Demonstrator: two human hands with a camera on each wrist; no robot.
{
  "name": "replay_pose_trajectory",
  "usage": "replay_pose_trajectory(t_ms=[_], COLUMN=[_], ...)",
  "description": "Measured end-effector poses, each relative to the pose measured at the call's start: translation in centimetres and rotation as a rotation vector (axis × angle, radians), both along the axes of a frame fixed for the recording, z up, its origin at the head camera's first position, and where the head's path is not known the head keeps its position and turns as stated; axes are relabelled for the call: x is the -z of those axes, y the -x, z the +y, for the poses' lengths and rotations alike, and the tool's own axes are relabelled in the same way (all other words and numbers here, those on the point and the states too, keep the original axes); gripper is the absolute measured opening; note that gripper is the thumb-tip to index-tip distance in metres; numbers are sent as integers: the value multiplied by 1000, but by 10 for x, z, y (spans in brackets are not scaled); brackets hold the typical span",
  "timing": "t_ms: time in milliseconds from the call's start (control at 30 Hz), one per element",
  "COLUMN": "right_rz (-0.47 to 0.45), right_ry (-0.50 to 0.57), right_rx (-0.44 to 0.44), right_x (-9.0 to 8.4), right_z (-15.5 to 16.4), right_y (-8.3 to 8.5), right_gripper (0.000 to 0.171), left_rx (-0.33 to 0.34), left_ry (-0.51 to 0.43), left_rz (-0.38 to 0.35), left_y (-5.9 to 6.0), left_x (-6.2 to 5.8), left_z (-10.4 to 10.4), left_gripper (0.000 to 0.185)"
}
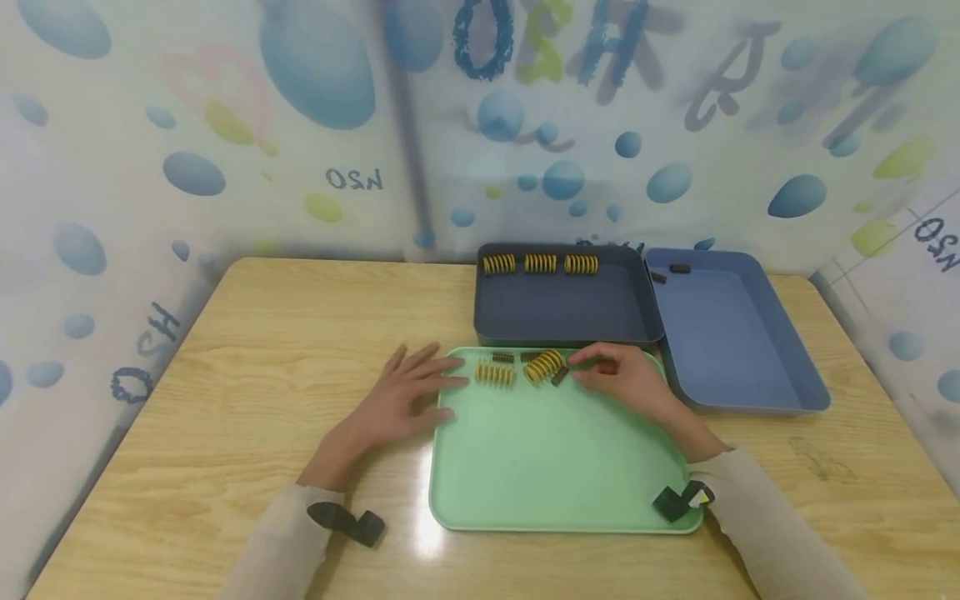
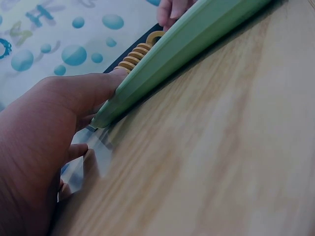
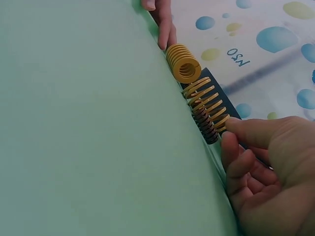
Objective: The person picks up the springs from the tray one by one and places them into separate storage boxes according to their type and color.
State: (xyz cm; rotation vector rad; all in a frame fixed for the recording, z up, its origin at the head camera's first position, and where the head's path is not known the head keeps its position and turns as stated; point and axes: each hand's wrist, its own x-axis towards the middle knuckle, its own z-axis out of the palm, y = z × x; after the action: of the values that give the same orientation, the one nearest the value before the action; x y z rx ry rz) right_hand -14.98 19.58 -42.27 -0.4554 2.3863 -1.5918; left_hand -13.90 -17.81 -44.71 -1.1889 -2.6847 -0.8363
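Observation:
My left hand (image 1: 408, 396) rests at the left rim of the green tray (image 1: 555, 467), its fingers spread. The right hand (image 1: 630, 379) reaches over the tray's far right part, thumb and forefinger apart, fingertips right at the end of a thick yellow coil spring (image 1: 543, 367). In the right wrist view, this yellow spring (image 3: 204, 101) lies slanted, with a small dark spring (image 3: 204, 125) beside it. Another yellow spring (image 1: 494, 373) lies near the left fingertips. Small dark springs (image 1: 502, 357) lie along the tray's far rim, and one more dark spring (image 1: 560, 376) is close to the right thumb.
Behind the green tray stands a dark grey tray (image 1: 570, 308) with three yellow springs (image 1: 541, 264) in a row. To its right, a blue tray (image 1: 742, 342) holds two small dark springs (image 1: 680, 268) at its far left. A patterned curtain (image 1: 465, 150) hangs behind the wooden table (image 1: 285, 333).

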Motion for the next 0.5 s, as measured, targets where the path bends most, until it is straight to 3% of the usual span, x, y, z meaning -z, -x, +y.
replay_pose_trajectory(t_ms=[300,500], right_rz=[-4,10], right_ry=[-63,-63], right_rx=[2,0], right_x=[-22,-22], right_z=[-11,-11], right_y=[-10,-11], right_gripper=[25,23], left_rx=[-1,0], left_ry=[15,16], left_rz=[1,7], left_y=[0,0], left_x=[-1,-1], left_z=[0,1], left_gripper=[45,44])
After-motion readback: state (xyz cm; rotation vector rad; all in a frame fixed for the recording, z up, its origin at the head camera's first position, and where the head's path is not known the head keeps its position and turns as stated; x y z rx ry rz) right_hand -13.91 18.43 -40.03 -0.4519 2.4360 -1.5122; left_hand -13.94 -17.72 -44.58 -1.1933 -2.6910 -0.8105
